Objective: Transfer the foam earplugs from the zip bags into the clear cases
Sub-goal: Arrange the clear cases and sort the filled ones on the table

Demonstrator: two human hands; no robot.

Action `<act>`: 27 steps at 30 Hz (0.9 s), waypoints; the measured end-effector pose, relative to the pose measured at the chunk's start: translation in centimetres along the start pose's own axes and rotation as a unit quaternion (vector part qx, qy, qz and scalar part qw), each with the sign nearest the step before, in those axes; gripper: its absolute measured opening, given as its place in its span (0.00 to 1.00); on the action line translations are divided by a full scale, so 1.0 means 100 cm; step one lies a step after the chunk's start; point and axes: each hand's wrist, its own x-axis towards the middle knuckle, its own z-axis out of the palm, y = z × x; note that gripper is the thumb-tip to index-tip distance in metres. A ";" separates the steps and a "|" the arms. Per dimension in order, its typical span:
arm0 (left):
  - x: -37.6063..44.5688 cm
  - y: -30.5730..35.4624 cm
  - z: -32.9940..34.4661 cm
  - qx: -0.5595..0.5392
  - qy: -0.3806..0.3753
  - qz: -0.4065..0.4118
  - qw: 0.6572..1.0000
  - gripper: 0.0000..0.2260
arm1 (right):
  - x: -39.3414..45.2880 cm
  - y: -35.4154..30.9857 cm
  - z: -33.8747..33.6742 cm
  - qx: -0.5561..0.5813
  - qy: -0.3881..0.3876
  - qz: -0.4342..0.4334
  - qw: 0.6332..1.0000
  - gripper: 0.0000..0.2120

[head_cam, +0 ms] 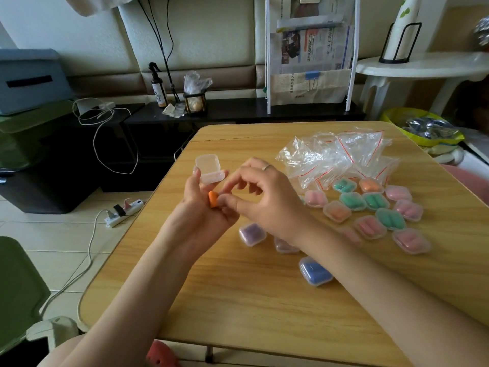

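My left hand (203,207) holds an open clear case (209,169) at its fingertips, lid tipped up, above the table's left part. An orange foam earplug (213,199) lies against that hand's palm. My right hand (260,198) reaches across and pinches the orange earplug with thumb and forefinger; a ring shows on one finger. Empty zip bags (336,157) with red seal lines lie crumpled at the table's far right. Several closed clear cases (375,210) with pink, green and orange earplugs lie in front of the bags.
A purple-filled case (251,233) and a blue-filled case (315,271) lie on the wooden table (251,300) near my right forearm. A power strip (123,211) with cables lies on the floor to the left. A green chair (18,287) stands at the lower left.
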 end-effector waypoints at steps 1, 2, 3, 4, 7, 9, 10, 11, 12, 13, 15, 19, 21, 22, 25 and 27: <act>0.000 -0.002 -0.001 0.014 -0.005 0.001 1.000 0.23 | -0.001 0.000 0.003 -0.013 -0.014 -0.002 1.000 0.05; -0.001 -0.003 -0.001 0.021 -0.005 0.001 1.000 0.24 | -0.002 0.001 0.006 -0.028 -0.024 -0.003 0.999 0.07; 0.000 -0.004 -0.001 0.024 -0.002 0.000 1.000 0.24 | -0.003 0.002 0.008 -0.043 -0.030 -0.002 0.999 0.08; 0.000 -0.005 -0.001 0.027 0.001 0.000 1.000 0.24 | -0.003 0.002 0.008 -0.054 -0.033 0.002 0.998 0.09; 0.001 -0.005 0.000 0.029 0.002 0.004 1.000 0.22 | -0.002 0.003 0.006 -0.058 -0.034 0.028 0.997 0.11; 0.001 -0.006 0.000 0.029 0.003 0.003 1.000 0.22 | -0.002 0.001 0.004 -0.054 -0.036 0.042 0.997 0.12; 0.001 -0.006 -0.001 0.033 0.004 0.000 0.999 0.23 | -0.002 0.000 0.004 -0.053 -0.040 0.043 0.997 0.12; 0.002 -0.006 -0.001 0.039 0.005 -0.002 0.999 0.24 | -0.002 -0.001 0.003 -0.054 -0.046 0.044 0.996 0.12; 0.002 -0.006 -0.002 0.044 0.004 -0.004 0.999 0.25 | -0.002 -0.002 0.003 -0.056 -0.054 0.044 0.996 0.12; 0.002 -0.006 -0.003 0.049 0.002 -0.004 0.999 0.26 | -0.002 -0.003 0.002 -0.059 -0.061 0.044 0.995 0.12; 0.003 -0.007 -0.004 0.061 -0.003 -0.002 0.998 0.26 | 0.000 -0.003 -0.001 -0.070 -0.074 0.040 0.994 0.12; 0.003 -0.006 -0.006 0.102 -0.007 0.010 0.995 0.26 | 0.000 0.000 -0.001 -0.111 -0.045 -0.015 0.993 0.09; 0.004 -0.005 -0.009 0.139 0.011 0.020 0.990 0.26 | -0.001 0.001 0.001 -0.105 -0.017 -0.035 0.994 0.06; 0.005 -0.004 -0.010 0.145 0.018 0.025 0.989 0.26 | -0.001 0.002 0.002 -0.097 -0.005 -0.038 0.995 0.05; 0.005 -0.003 -0.009 0.122 0.023 0.039 0.991 0.23 | 0.001 0.002 0.001 -0.079 0.043 -0.045 0.995 0.02; 0.004 -0.003 -0.007 0.115 0.026 0.043 0.992 0.19 | 0.003 0.002 -0.003 -0.068 0.098 -0.058 0.991 0.02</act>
